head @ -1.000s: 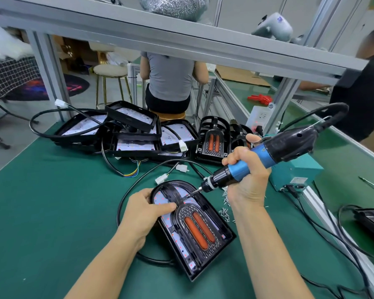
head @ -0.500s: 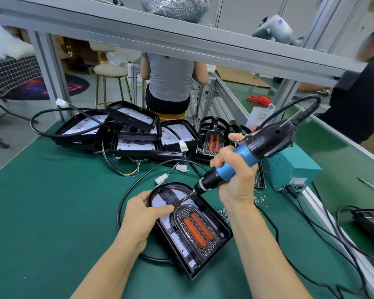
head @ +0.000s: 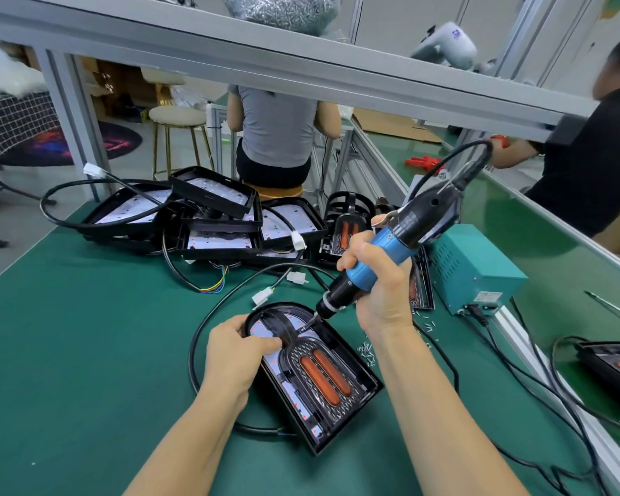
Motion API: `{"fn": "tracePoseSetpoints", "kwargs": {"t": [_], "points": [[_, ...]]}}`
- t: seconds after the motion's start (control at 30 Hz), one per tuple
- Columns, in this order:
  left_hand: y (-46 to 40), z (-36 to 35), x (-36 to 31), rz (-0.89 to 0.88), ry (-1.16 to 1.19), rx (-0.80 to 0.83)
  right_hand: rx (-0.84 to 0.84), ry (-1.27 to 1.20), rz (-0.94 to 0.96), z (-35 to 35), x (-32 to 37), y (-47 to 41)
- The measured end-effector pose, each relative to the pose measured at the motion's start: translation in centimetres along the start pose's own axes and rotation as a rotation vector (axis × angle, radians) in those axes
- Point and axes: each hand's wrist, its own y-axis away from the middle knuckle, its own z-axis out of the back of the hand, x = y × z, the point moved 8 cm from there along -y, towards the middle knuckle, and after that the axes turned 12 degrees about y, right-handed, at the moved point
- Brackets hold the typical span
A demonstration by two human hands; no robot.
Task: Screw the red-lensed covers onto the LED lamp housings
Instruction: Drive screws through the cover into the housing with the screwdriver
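A black arch-shaped LED lamp housing (head: 367, 388) lies on the green mat in front of me, with a black cover carrying two red lenses (head: 324, 375) set into it. My left hand (head: 235, 356) grips the housing's rounded upper left end, thumb lying across the cover. My right hand (head: 380, 284) grips a blue and black electric screwdriver (head: 391, 245), tilted, its bit down on the cover near the top of the arch. Loose screws (head: 367, 352) lie just right of the housing.
Several open housings (head: 212, 216) with cables are stacked at the back, with red-lensed covers (head: 348, 227) beside them. A teal power box (head: 476, 266) stands at the right. Another lamp (head: 616, 366) lies far right. Two people work at neighbouring benches.
My right hand has shifted the screwdriver left and more upright, its bit staying on the cover near the arch top. My left hand keeps its hold on the housing.
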Motion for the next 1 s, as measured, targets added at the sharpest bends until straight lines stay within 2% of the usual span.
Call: {"fn": "tracePoseSetpoints", "kwargs": {"t": [0.33, 0.53, 0.73, 1.0], "points": [[-0.1, 0.5, 0.7, 0.061, 0.015, -0.028, 0.005, 0.027, -0.040, -0.5, -0.3, 0.2], [-0.2, 0.4, 0.7, 0.069, 0.011, -0.022, 0.083, 0.006, -0.039, -1.3, -0.5, 0.3], [-0.6, 0.0, 0.4, 0.084, -0.048, 0.000, 0.193, 0.085, -0.036, -2.2, -0.7, 0.5], [-1.1, 0.8, 0.8, 0.098, -0.030, -0.045, -0.017, -0.040, -0.031, 0.9, 0.5, -0.6]]}}
